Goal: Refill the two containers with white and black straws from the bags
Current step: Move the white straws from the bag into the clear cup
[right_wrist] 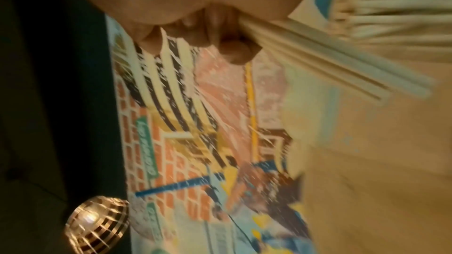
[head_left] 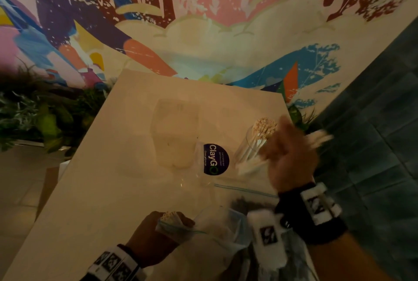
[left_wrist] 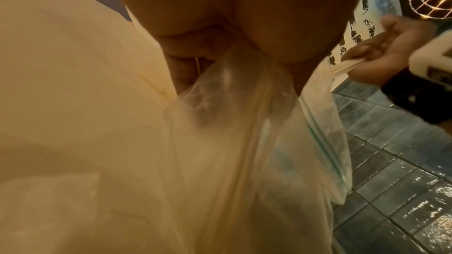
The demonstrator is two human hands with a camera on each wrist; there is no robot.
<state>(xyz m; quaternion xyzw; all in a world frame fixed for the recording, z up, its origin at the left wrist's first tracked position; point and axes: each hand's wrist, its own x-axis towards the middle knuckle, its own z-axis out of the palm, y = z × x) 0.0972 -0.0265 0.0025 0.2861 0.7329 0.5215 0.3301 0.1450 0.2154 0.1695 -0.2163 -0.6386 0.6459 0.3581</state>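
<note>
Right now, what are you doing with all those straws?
A person is refilling straw holders at a table. The right hand holds a small bunch of white straws beside a clear container that already has white straws in it. The left hand grips the clear bag with more white straws poking out. A second clear container with a dark round sticker looks empty.

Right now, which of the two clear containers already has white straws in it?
The clear container beside the right hand, packed with white straws. The other container, left of the ClayGo sticker, looks empty.

Black wristbands (head_left: 291, 203) with white marker blocks (head_left: 319, 203)
</note>
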